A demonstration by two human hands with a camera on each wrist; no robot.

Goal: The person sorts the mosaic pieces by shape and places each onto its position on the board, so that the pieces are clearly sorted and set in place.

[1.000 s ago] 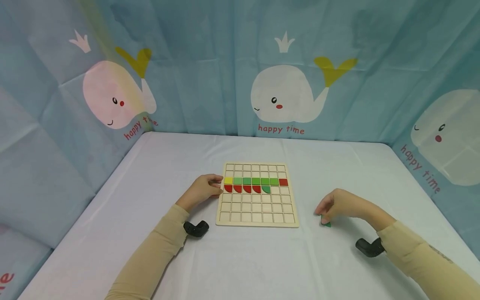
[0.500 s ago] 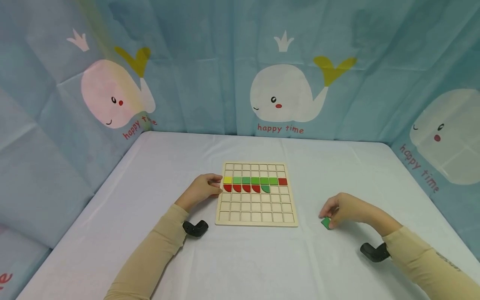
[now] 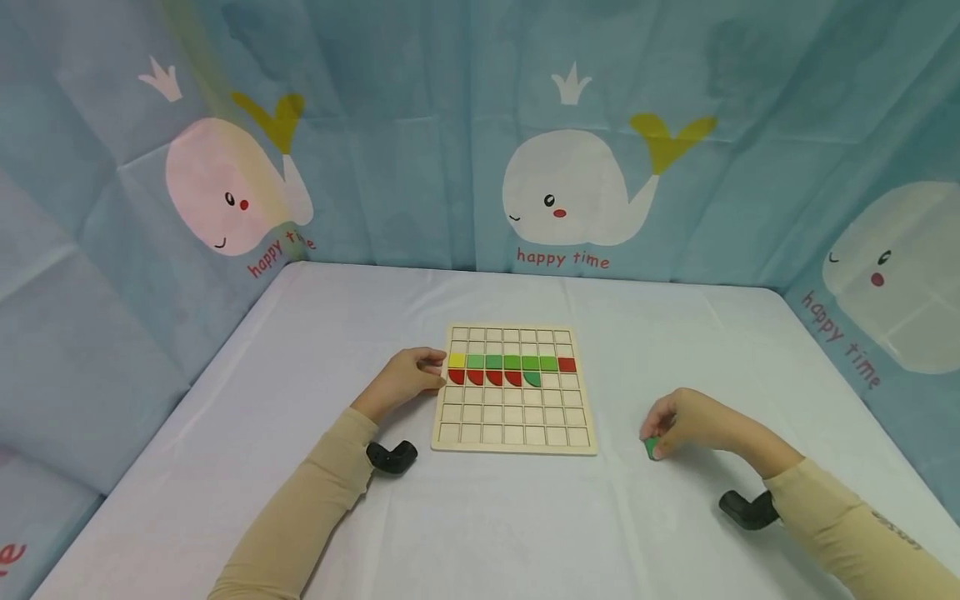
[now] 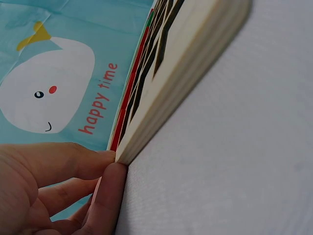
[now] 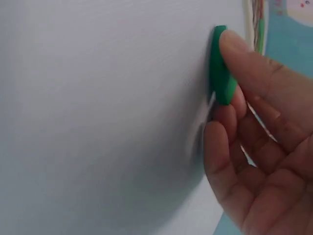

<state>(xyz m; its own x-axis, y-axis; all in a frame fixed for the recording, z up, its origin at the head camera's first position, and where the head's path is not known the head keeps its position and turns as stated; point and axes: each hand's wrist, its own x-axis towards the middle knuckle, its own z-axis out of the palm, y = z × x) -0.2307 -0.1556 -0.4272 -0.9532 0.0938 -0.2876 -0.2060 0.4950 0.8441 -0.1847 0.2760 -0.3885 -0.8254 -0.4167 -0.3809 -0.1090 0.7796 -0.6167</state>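
Observation:
A square wooden grid board (image 3: 514, 433) lies flat on the table in the head view. It holds a row of yellow, green and red square tiles (image 3: 512, 362) above a row of red quarter-circle tiles (image 3: 476, 377) and a green quarter-circle tile (image 3: 532, 378). My left hand (image 3: 402, 377) touches the board's left edge with thumb and fingertips. To the right of the board, my right hand (image 3: 693, 419) pinches a small green tile (image 5: 222, 71) between thumb and fingers, low over the white cloth. My fingers hide part of that tile, so its full outline cannot be told.
A white cloth (image 3: 517, 525) covers the table. Blue curtains (image 3: 405, 167) printed with whales stand at the back and both sides. A black wrist device (image 3: 392, 458) sits by the left cuff, and another black device (image 3: 748, 508) by the right.
My right hand has shifted slightly right and toward me with the green tile, which has turned in the fingers. The left hand and the board stay in place.

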